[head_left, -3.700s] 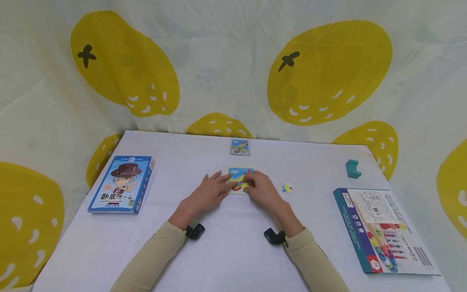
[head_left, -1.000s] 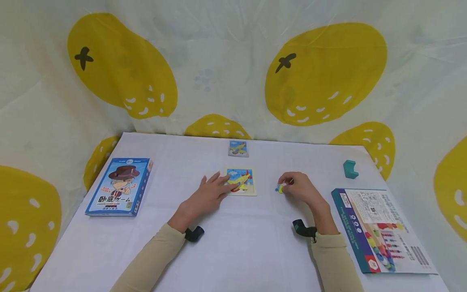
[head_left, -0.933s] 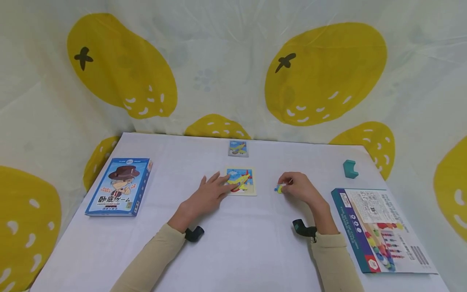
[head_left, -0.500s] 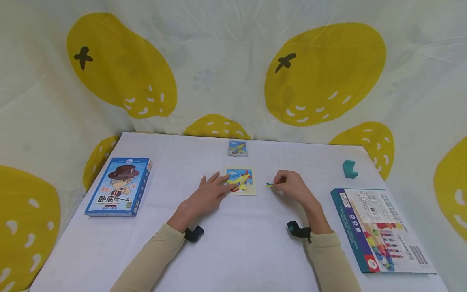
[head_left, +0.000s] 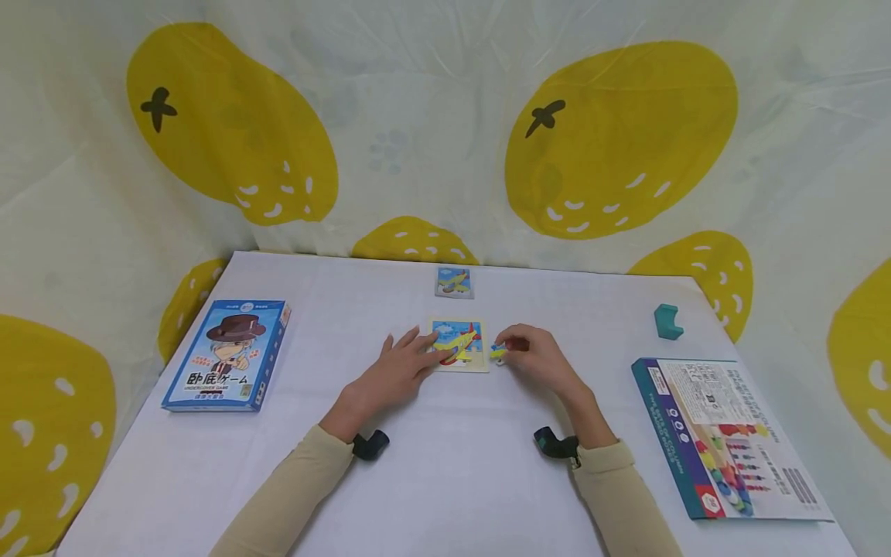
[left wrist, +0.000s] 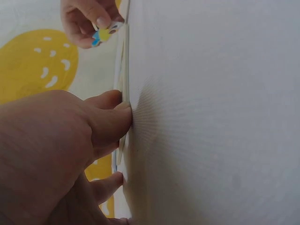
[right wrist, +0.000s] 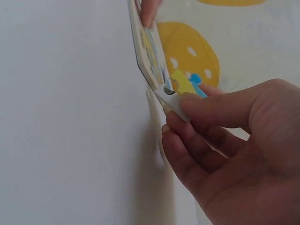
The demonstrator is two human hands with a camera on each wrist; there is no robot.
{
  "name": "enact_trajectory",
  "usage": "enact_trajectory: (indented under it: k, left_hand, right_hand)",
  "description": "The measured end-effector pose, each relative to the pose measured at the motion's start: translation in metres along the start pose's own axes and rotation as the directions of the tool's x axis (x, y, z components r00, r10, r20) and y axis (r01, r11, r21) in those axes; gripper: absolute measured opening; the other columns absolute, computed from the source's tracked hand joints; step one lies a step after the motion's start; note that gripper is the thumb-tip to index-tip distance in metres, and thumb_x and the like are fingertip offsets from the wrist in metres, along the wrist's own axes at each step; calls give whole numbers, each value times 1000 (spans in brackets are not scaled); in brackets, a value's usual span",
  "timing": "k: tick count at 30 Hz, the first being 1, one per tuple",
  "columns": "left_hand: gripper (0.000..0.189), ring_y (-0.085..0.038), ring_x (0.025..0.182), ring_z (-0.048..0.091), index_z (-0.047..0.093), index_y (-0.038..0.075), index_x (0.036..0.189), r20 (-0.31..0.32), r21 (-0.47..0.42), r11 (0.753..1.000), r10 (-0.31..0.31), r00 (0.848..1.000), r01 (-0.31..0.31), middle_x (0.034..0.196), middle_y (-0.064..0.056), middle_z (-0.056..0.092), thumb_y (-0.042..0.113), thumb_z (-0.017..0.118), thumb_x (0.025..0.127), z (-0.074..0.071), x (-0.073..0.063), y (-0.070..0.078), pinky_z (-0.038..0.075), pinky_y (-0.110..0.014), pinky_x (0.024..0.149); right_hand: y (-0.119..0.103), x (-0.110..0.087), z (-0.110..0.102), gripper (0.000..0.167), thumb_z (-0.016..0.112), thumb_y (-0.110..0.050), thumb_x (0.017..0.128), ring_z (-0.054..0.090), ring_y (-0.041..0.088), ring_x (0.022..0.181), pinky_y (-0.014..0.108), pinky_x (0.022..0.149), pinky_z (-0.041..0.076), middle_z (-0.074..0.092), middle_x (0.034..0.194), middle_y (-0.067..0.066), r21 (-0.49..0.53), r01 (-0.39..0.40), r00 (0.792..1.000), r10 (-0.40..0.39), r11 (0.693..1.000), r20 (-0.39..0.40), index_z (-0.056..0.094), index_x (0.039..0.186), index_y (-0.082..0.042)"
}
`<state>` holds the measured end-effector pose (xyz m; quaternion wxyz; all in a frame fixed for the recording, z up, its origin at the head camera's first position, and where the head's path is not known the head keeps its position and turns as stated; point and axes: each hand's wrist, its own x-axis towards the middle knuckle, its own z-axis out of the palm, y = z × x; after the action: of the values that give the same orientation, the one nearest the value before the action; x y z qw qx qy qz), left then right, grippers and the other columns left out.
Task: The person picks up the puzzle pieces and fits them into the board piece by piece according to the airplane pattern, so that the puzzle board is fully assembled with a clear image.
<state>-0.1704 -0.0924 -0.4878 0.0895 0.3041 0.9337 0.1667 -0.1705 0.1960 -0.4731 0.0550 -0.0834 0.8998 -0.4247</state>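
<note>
In the head view a small square airplane jigsaw puzzle (head_left: 455, 334) lies mid-table in its pale frame. My left hand (head_left: 397, 370) rests at its left side, fingers spread, with the index finger on the picture; the left wrist view has the thumb (left wrist: 112, 123) against the frame's edge. Just off the puzzle's right side, my right hand (head_left: 543, 362) pinches a yellow, blue and white puzzle piece (head_left: 497, 352) between thumb and fingers. Seen in the right wrist view, the piece (right wrist: 185, 83) is tilted, close to the frame's edge. My left fingers hide part of the picture.
Behind the puzzle lies a small card (head_left: 455, 283) with a matching airplane picture. A blue game box (head_left: 230, 356) stands at the left. On the right are a white and teal box (head_left: 738, 441) and a teal block (head_left: 669, 322). A patterned cloth hangs behind the table.
My right hand left the puzzle, picked up the piece lying to its right, and brought it leftward to the frame's right side, turning it on the way. The left hand stayed on the puzzle.
</note>
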Motion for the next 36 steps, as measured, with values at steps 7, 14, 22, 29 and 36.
enact_trajectory:
  k: [7, 14, 22, 29, 36]
  left_hand:
    - [41, -36, 153, 24, 51, 38, 144, -9, 5, 1000, 4, 1000, -4, 160, -3, 39, 28, 50, 105, -1, -1, 1, 19, -72, 115]
    - [41, -36, 152, 25, 51, 37, 145, -12, 9, 1000, 14, 1000, -14, 160, -4, 39, 28, 50, 105, -2, -1, 2, 20, -73, 114]
    - [43, -38, 151, 27, 50, 39, 145, -26, 23, 999, 32, 999, -31, 160, -5, 39, 26, 52, 104, 0, 1, -1, 21, -74, 113]
    - [43, -38, 151, 27, 50, 40, 144, -20, 17, 1000, 23, 1000, -23, 160, -5, 39, 26, 51, 104, -1, 0, 0, 20, -74, 113]
    - [42, -39, 151, 26, 51, 39, 144, -17, 9, 1000, 22, 1000, -22, 159, -5, 39, 25, 52, 104, -2, 0, 0, 20, -74, 113]
  right_hand:
    - [-6, 3, 15, 15, 73, -4, 85, 60, 19, 85, 30, 78, 50, 69, 92, 6, 20, -54, 997, 55, 998, -49, 73, 98, -11]
    - [-13, 5, 26, 10, 74, -5, 84, 61, 18, 79, 28, 74, 50, 68, 84, 6, 31, -68, 995, 70, 997, -69, 70, 92, -9]
    - [-22, 6, 34, 9, 72, -5, 83, 55, 19, 76, 26, 66, 46, 64, 81, 7, 6, -101, 992, 101, 995, -79, 68, 92, -5]
    - [-30, 6, 41, 4, 67, -5, 85, 52, 20, 75, 28, 65, 43, 61, 76, 5, -76, -124, 989, 117, 989, -87, 70, 88, -7]
    - [-29, 6, 42, 4, 68, -5, 85, 53, 20, 75, 28, 66, 43, 61, 76, 5, -74, -116, 991, 111, 991, -68, 71, 87, -7]
